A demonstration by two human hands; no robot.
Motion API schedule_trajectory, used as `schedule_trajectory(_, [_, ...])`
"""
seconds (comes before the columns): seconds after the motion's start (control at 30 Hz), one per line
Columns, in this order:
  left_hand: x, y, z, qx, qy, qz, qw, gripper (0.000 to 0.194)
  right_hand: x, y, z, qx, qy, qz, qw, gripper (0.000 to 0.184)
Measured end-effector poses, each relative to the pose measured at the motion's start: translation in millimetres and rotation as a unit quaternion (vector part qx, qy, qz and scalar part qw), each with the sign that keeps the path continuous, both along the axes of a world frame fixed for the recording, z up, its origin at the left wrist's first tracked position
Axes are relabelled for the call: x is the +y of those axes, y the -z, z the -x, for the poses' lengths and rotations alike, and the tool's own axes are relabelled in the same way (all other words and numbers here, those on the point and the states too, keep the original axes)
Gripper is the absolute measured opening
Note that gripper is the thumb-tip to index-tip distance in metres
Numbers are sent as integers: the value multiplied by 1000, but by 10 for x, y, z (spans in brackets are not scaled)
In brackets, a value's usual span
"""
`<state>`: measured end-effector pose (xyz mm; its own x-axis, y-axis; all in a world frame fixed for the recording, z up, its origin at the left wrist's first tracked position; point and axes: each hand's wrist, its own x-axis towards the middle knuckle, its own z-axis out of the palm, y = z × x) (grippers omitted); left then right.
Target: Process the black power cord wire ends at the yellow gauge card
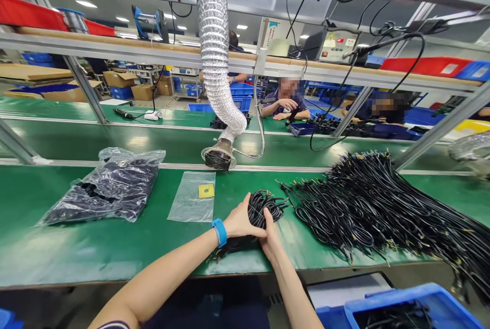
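Holding this coiled bundle of black cables [257, 209] well calls for even, light pressure from both sides, so that the loops stay stacked and none slides out. The left hand [242, 220] grips the bundle from its left, fingers reaching up that side and thumb laid across the near edge; it is best kept cupped rather than pinching, since bare loops likely shift over one another under a hard squeeze. The right hand [271, 237] grips too, its thumb pressed on the near side of the coil, while its other fingers seem to curl beneath, though they are mostly hidden. The stray cable ends at the bundle's 2 o'clock merit care, as they could snag. The bundle sits at 1 o'clock from the left palm and 11 o'clock from the right, touching both, above the green bench [95, 257]. More dark cables [239, 243] lie at its 7 o'clock, under the left wrist. The clear bag [187, 204] with a yellow label [204, 195] is near the left hand at 10 o'clock, and a wide spread of loose cables [344, 206] lies at the right hand's 2 o'clock.
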<state>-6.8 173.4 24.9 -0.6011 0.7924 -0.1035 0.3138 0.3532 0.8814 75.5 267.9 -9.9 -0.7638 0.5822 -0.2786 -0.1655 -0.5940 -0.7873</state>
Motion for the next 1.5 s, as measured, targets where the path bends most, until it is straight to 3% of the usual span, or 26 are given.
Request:
schedule_trajectory(0.17, [-16, -80, 88, 41, 11, -3, 999, 118, 39, -44, -104, -15, -39, -118, 992, 54])
schedule_trajectory(0.23, [-27, -161, 152, 116, 14, 21, 993, 118, 57, -62, -191, -59, -6, -202, 978, 56])
schedule_trajectory(0.3, [-17, -242, 217, 205, 11, 78, 976, 118, 59, -75, -276, -118, 117, -327, 930, 57])
schedule_trajectory(0.37, [26, -291, 253, 281, 13, 142, 949, 119, 41, -87, -317, -145, 224, -473, 840, 47])
schedule_trajectory(0.43, [93, -295, 238, 337, 21, 177, 924, 116, 10, -94, -286, -128, 218, -595, 763, 30])
schedule_trajectory(0.47, [128, -283, 211, 361, 25, 182, 914, 112, -5, -94, -247, -117, 191, -632, 742, 27])
schedule_trajectory(0.53, [185, -244, 135, 400, 30, 183, 897, 105, -25, -82, -151, -110, 148, -660, 729, 32])
schedule_trajectory(0.6, [207, -210, 60, 425, 35, 184, 886, 104, -25, -63, -71, -117, 143, -634, 751, 38])
schedule_trajectory(0.73, [173, -203, 9, 434, 51, 187, 880, 107, 18, -61, -39, -121, 115, -541, 824, 43])
schedule_trajectory(0.93, [171, -260, 202, 333, 70, 207, 917, 134, 58, -242, -186, -66, 15, -475, 877, 34])
schedule_trajectory(1.07, [193, -237, 209, 349, 82, 216, 908, 129, 157, -404, -270, -88, -36, -416, 904, 26])
schedule_trajectory(1.23, [128, -128, -77, 444, 64, 203, 870, 119, 465, -612, -117, -123, 33, -354, 927, 26])
schedule_trajectory(1.43, [55, -24, -285, 527, 44, 189, 828, 89, 679, -714, 107, -128, 25, -319, 939, 44])
schedule_trajectory(1.5, [52, -22, -282, 537, 46, 194, 820, 85, 673, -752, 59, -130, -14, -330, 935, 45])
